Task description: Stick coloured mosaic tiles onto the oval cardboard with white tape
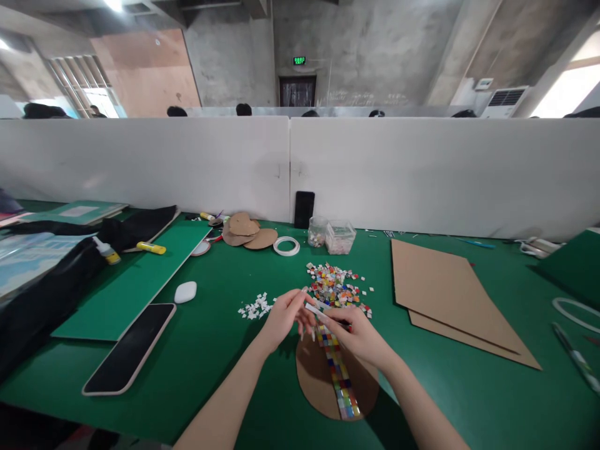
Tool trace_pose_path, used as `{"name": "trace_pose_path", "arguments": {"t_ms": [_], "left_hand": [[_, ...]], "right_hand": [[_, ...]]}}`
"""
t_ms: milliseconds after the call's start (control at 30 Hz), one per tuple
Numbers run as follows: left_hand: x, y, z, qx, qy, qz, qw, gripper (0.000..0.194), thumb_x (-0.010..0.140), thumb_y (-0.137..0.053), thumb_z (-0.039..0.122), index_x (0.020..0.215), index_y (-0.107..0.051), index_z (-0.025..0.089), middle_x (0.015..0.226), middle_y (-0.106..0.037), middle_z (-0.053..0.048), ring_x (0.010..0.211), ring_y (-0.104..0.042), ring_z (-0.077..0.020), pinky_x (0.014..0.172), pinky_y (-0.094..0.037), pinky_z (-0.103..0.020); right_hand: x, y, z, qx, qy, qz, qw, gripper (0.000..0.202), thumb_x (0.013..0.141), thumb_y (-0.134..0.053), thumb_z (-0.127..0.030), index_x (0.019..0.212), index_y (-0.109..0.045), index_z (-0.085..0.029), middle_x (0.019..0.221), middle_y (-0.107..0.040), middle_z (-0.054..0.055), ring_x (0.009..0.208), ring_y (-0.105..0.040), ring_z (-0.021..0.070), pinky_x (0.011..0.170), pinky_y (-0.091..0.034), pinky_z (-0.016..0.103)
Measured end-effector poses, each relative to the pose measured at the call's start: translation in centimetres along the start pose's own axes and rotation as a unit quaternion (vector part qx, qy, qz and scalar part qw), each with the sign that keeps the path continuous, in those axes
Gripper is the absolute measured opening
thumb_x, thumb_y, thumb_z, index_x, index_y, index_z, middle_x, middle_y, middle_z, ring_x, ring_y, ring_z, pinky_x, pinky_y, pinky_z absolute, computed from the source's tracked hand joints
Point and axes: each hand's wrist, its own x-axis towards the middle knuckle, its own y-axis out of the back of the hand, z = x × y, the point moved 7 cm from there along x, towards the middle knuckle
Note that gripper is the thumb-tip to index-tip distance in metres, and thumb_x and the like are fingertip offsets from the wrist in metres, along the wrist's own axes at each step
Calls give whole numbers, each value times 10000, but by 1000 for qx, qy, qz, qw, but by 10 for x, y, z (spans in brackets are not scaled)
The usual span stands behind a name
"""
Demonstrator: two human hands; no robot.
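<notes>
My left hand [287, 315] is over the far edge of a round cardboard disc [314, 381], its thumb and fingers drawn together. Whatever they pinch is too small to make out. My right hand [357, 331] is closed around a slim tool [316, 309] with a pale flat front and a dark, reddish part at the grip; its tip points at my left fingers. Down the disc runs a band of colourful mosaic tiles [340, 369], its far end partly covered by my hands. Loose coloured tiles [332, 281] lie heaped just beyond, and white tile pieces [255, 306] lie left of my left hand.
Clear tubs [340, 237], a tape roll [286, 246] and stacked cardboard discs [260, 239] stand toward the white partition [375, 175]. Cardboard sheets [450, 294] lie right. At left are a phone [131, 350], a white case [185, 292] and a green board [135, 281].
</notes>
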Motion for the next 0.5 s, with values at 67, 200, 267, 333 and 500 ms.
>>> {"name": "trace_pose_path", "arguments": {"t_ms": [67,200,267,333,500], "left_hand": [[-1,-1,0,-1,-1,-6,1000,379,813,-448,520,792,-530,150,529,-631,-15,410,-579,-119,370,-378,-174],[-2,-3,0,-4,-1,-19,1000,342,806,-477,489,796,-532,151,534,-629,-8,423,-585,-116,381,-385,-174],[-2,-3,0,-4,-4,-16,1000,322,795,-500,473,799,-535,153,528,-624,0,419,-580,-112,380,-382,-174],[-2,-3,0,-4,-4,-9,1000,320,791,-505,471,800,-536,153,524,-621,3,411,-574,-111,376,-375,-176],[-3,-1,1,-9,-7,2,1000,326,790,-506,477,805,-530,153,535,-627,-4,415,-573,-112,382,-370,-176]], "right_hand": [[0,-1,0,-2,0,-7,1000,355,888,-405,-331,642,-604,-169,545,-497,-7,500,-362,119,492,-276,247],[-1,-1,2,-24,-7,-14,1000,347,894,-403,-308,629,-571,-160,550,-479,-18,506,-351,106,497,-268,241],[-1,0,4,-30,-13,-13,999,348,899,-394,-308,630,-558,-160,552,-469,-21,507,-343,103,501,-264,241],[-1,0,5,-32,-17,-12,999,344,902,-388,-312,642,-556,-161,561,-471,-20,510,-342,103,504,-261,243],[0,-1,8,-25,-24,-8,999,353,903,-382,-328,633,-539,-163,565,-466,-16,516,-341,107,510,-259,246]]}}
